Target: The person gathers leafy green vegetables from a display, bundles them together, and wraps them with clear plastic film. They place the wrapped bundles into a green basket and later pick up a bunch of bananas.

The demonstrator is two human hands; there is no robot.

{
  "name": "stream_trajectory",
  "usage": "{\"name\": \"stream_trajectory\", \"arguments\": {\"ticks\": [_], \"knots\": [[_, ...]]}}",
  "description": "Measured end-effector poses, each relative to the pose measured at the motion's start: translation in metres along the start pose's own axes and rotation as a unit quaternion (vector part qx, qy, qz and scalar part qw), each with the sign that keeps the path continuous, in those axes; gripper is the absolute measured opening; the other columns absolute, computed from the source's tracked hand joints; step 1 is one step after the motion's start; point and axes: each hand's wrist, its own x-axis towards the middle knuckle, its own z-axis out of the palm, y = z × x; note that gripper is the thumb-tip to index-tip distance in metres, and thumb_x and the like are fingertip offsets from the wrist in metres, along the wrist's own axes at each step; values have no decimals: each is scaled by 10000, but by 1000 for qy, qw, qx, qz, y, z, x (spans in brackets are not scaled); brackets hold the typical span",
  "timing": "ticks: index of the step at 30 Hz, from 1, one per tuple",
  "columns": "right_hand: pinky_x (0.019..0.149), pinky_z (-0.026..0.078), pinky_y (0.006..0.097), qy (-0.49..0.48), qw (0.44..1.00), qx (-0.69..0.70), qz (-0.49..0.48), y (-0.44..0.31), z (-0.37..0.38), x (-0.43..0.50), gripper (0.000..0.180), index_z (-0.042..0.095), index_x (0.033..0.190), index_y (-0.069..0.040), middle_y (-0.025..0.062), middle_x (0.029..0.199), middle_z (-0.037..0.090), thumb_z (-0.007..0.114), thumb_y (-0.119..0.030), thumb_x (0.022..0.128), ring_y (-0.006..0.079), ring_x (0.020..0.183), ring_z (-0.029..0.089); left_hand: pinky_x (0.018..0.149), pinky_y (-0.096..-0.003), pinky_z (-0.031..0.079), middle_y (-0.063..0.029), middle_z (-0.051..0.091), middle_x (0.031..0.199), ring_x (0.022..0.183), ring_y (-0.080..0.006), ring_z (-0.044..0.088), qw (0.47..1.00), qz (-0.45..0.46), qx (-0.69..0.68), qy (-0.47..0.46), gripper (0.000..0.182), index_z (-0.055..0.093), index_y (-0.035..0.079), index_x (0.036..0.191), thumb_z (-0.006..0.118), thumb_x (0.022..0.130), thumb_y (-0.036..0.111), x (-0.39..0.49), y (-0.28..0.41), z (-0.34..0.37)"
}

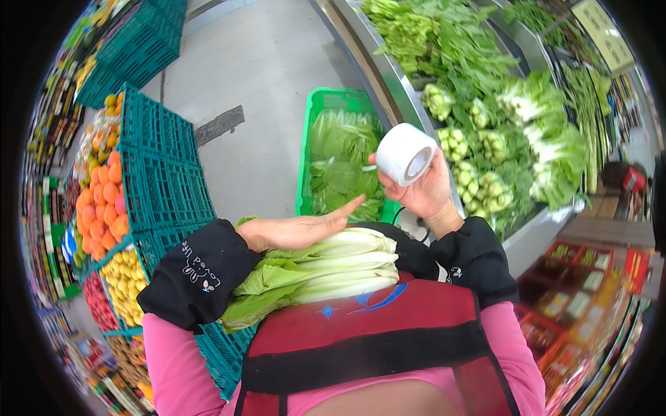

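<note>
A bundle of pale-stemmed leafy greens (343,265) lies crosswise against the front of my red apron (364,333), its leaves to the left and cut ends to the right. My left hand (299,229) rests along the top of the bundle, its fingers extended toward the right; its underside is hidden. To the right, my right hand (421,190) is raised with a roll of white tape or film (407,154) held in its fingers, the cardboard core facing me. Beyond both hands, a green plastic crate (303,156) on the floor holds leafy greens (343,151), some apparently in clear wrapping.
A metal-edged display shelf (387,67) with heaped green vegetables (489,114) runs along the right. Stacked teal plastic crates (166,156) stand at the left beside oranges (104,203) and yellow fruit (124,281). Grey floor (260,62) lies between them. Red boxes (567,291) are at the lower right.
</note>
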Motion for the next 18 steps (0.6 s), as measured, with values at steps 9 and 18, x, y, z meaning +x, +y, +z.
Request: {"name": "stream_trajectory", "arguments": {"ticks": [9,18], "knots": [[509,359,211,85,992,-38,-82,76,-5,-20,692,395,1321,-106,145,1016,589,474,-616,860,94,609,455,1119,-325,177,-123,3,1546,1394,-238,186,997,1,-16,-77,703,-155,155,1463,328,1000,369,-9,-7,-12],[842,450,310,116,978,-172,-31,90,-1,-19,823,386,1382,-118,5,1131,554,636,-592,758,99,976,538,1126,-321,143,-144,90,1535,1406,-240,132,998,45,-19,-43,792,-135,39,1450,395,979,394,2,-16,1]]}}
